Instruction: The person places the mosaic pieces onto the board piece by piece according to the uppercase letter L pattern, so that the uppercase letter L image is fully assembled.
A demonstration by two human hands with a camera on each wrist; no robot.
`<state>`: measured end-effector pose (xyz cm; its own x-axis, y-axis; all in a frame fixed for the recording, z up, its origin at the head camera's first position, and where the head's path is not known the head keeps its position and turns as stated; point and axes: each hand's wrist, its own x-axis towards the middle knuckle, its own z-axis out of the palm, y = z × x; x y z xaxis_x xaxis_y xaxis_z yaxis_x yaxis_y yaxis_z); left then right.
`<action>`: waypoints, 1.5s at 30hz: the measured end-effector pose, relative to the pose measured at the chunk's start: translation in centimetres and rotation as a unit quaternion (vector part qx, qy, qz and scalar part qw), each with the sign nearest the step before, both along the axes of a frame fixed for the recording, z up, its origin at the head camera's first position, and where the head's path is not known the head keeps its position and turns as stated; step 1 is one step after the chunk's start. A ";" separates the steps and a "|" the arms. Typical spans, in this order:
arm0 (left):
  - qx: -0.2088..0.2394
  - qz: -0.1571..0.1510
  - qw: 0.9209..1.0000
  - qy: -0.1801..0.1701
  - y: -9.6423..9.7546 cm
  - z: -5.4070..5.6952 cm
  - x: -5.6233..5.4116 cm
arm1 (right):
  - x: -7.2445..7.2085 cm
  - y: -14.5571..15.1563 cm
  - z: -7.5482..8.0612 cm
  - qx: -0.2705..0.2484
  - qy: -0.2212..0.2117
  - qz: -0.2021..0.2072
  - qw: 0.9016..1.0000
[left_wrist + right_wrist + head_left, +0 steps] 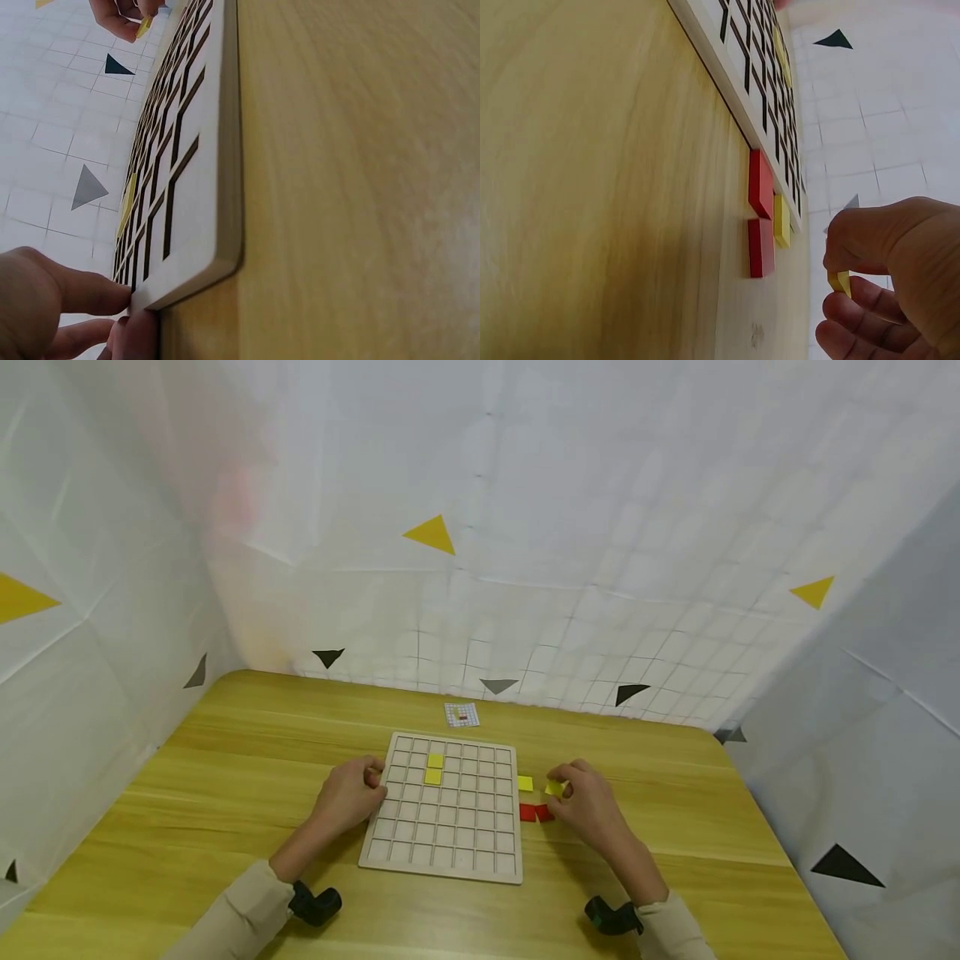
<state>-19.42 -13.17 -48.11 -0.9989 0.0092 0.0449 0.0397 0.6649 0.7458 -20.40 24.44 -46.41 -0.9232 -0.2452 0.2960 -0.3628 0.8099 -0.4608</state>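
A pale wooden grid board (456, 814) lies on the table, with two yellow square tiles (434, 768) in neighbouring cells of one column near its top. My left hand (348, 799) grips the board's left edge; in the left wrist view the thumb (94, 292) is at its rim and the other fingers are partly hidden. Right of the board, my right hand (588, 806) pinches a yellow tile (839, 282) between thumb and fingertips, raised off the table. Two red tiles (761, 184) lie beside the board's right edge, along with another yellow tile (526, 783).
A small printed card (461, 715) with a grid pattern and coloured cells lies behind the board. White sheeting (525, 610) with coloured triangles walls in the wooden table (262, 735) at the back and sides. Dark devices (315, 906) are strapped at both wrists.
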 end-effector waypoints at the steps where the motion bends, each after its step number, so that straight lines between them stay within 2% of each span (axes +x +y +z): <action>1: 0.001 0.001 1.000 0.000 0.0 0.0 0.0 | 0.0 -0.1 0.0 -0.001 0.000 0.002 1.000; 13: 0.011 0.006 1.000 -0.012 0.1 -0.1 0.0 | 0.4 -1.5 -0.1 0.002 0.008 0.021 1.000; 25: 0.007 0.003 1.000 -0.006 0.2 0.1 0.1 | 0.1 -2.6 -0.4 -0.005 0.007 0.036 0.999; 33: 0.005 0.004 1.000 -0.002 0.1 -0.2 -0.1 | 0.3 -3.5 -0.7 -0.016 0.021 0.055 0.998; 45: 0.038 -0.013 0.999 -0.019 -0.1 0.0 -0.1 | 0.2 -4.6 -1.0 -0.013 0.028 0.063 0.998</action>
